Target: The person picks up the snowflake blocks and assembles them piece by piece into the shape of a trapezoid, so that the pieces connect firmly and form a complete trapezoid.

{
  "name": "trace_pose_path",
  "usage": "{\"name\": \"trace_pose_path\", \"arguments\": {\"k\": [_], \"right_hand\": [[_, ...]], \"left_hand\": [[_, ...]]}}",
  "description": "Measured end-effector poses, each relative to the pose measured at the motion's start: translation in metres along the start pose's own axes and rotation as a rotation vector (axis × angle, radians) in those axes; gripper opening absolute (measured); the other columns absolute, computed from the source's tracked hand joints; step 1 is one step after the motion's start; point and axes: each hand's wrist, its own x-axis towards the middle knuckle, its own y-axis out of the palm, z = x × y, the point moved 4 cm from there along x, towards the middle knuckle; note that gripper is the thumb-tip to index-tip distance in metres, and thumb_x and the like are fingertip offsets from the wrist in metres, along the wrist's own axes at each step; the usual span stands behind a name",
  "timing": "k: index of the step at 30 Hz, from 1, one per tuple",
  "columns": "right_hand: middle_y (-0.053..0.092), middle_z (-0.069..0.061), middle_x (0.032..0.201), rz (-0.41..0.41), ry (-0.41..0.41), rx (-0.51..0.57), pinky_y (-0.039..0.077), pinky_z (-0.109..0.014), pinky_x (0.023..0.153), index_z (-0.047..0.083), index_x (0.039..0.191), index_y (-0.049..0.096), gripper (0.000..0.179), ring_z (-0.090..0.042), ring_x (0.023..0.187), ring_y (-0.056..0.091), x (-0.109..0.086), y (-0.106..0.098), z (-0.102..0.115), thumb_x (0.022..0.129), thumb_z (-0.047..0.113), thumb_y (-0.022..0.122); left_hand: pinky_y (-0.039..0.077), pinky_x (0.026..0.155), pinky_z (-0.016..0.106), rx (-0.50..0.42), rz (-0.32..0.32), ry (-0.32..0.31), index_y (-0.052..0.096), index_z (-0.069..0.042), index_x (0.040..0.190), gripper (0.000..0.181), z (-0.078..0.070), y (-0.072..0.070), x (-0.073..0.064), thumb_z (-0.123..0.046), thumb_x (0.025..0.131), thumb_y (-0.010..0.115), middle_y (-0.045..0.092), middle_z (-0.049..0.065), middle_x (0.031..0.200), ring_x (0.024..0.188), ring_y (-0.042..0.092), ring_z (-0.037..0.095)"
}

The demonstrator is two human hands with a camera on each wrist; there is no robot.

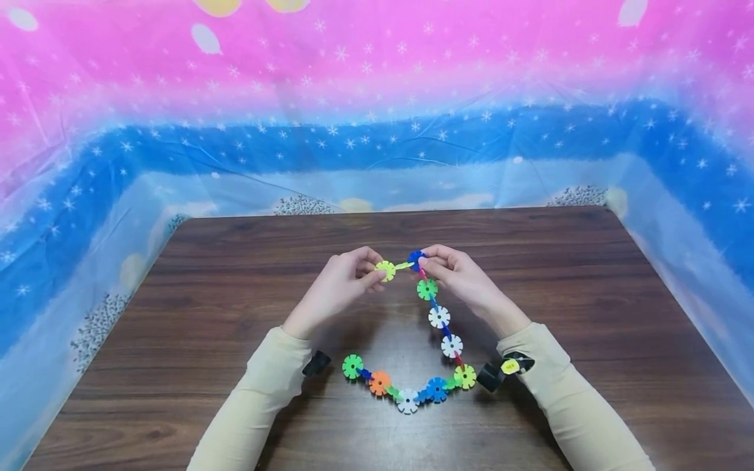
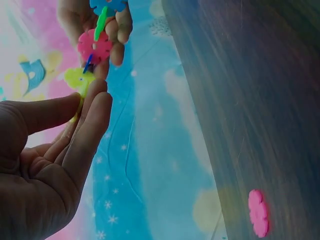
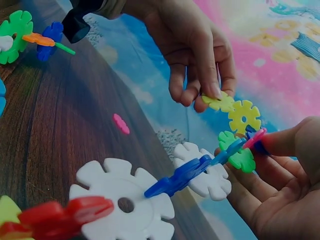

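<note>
A chain of notched plastic snowflake discs (image 1: 439, 317) in several colours runs down from the hands and curves left across the table. My left hand (image 1: 336, 284) pinches the yellow snowflake disc (image 1: 385, 270) at the chain's upper end between thumb and fingers. Another yellow disc (image 3: 244, 116), slotted into that one, joins it to a dark blue snowflake disc (image 1: 415, 261). My right hand (image 1: 462, 278) grips this blue disc, partly hiding it. Just below hang a pink disc and a green disc (image 1: 427, 288). The chain's other end is a green disc (image 1: 353, 367) near the left sleeve.
A loose pink disc (image 2: 258, 213) lies on the brown wooden table (image 1: 235, 275), seen in both wrist views. Pink and blue snowflake-patterned cloth (image 1: 330, 144) surrounds the table's back and sides. Black wrist straps (image 1: 490, 377) sit close to the chain.
</note>
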Motion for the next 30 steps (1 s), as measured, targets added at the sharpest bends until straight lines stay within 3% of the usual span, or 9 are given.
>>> {"name": "trace_pose_path", "arguments": {"k": [7,12,17,23,27,30], "right_hand": [[0.066,-0.028,0.109,0.032,0.017,-0.007,0.052,-0.034,0.083,0.002,0.121,0.061,0.026,-0.019,0.090,0.066,-0.001,0.002,-0.001,0.106,0.022,0.054],[0.068,-0.025,0.103,0.045,0.018,-0.009,0.052,-0.036,0.086,0.000,0.119,0.062,0.026,-0.020,0.091,0.067,0.000,0.002,-0.004,0.106,0.021,0.055],[0.070,-0.021,0.096,0.065,0.010,-0.005,0.053,-0.035,0.080,-0.003,0.117,0.062,0.027,-0.019,0.082,0.066,0.000,0.002,-0.007,0.106,0.020,0.055],[0.062,-0.035,0.107,0.070,0.008,0.053,0.054,-0.036,0.083,-0.003,0.117,0.060,0.028,-0.019,0.085,0.067,-0.001,-0.002,-0.007,0.106,0.021,0.054],[0.065,-0.027,0.105,0.021,0.048,0.047,0.053,-0.034,0.084,-0.005,0.119,0.059,0.029,-0.016,0.085,0.066,0.002,-0.010,-0.010,0.106,0.021,0.055],[0.069,-0.019,0.103,-0.032,0.077,0.038,0.053,-0.032,0.084,-0.006,0.118,0.059,0.029,-0.013,0.084,0.066,0.006,-0.019,-0.014,0.105,0.020,0.056]], "left_hand": [[0.057,0.082,0.049,-0.042,0.007,0.000,0.063,0.000,0.113,0.016,0.000,0.006,0.001,-0.011,0.101,0.063,0.072,0.019,0.099,0.089,0.072,0.034],[0.058,0.079,0.048,-0.068,-0.012,0.008,0.064,0.000,0.108,0.011,-0.001,0.009,0.002,-0.008,0.100,0.063,0.073,0.016,0.095,0.086,0.073,0.034],[0.057,0.078,0.051,-0.083,-0.031,-0.008,0.064,-0.001,0.105,0.009,-0.003,0.013,0.002,-0.008,0.100,0.063,0.074,0.014,0.091,0.085,0.072,0.036],[0.057,0.081,0.052,-0.108,-0.002,-0.013,0.063,-0.002,0.109,0.014,0.000,0.014,0.006,-0.013,0.101,0.064,0.073,0.016,0.096,0.089,0.072,0.037],[0.056,0.082,0.051,-0.056,0.031,-0.060,0.063,-0.004,0.124,0.033,0.015,-0.002,0.007,-0.030,0.102,0.063,0.072,0.018,0.108,0.096,0.070,0.036],[0.053,0.085,0.050,0.089,0.013,-0.103,0.062,-0.007,0.131,0.043,0.034,-0.026,0.005,-0.038,0.102,0.061,0.070,0.016,0.117,0.102,0.067,0.033]]}}
